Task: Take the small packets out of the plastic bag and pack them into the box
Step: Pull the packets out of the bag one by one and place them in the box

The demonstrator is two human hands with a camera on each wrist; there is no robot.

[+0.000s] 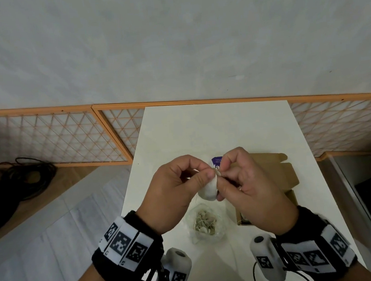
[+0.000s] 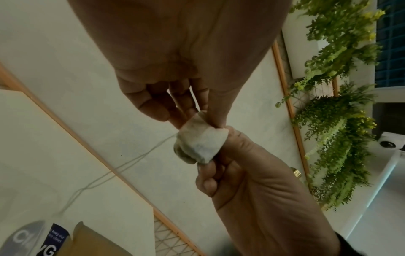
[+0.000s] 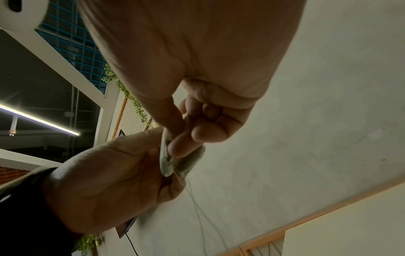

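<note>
Right now my left hand (image 1: 172, 185) and right hand (image 1: 248, 184) both pinch one small packet (image 1: 209, 188). It looks soft and light, so I'd hold its top edge gently.

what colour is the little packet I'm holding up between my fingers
White, with darker contents showing through. The packet shows best in the left wrist view.

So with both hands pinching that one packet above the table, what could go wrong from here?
The thin thread trailing from the small white packet could snag as it moves to the brown cardboard box. Left hand and right hand both pinch the packet and might tear it. The clear plastic bag sits unheld and could shift.
</note>
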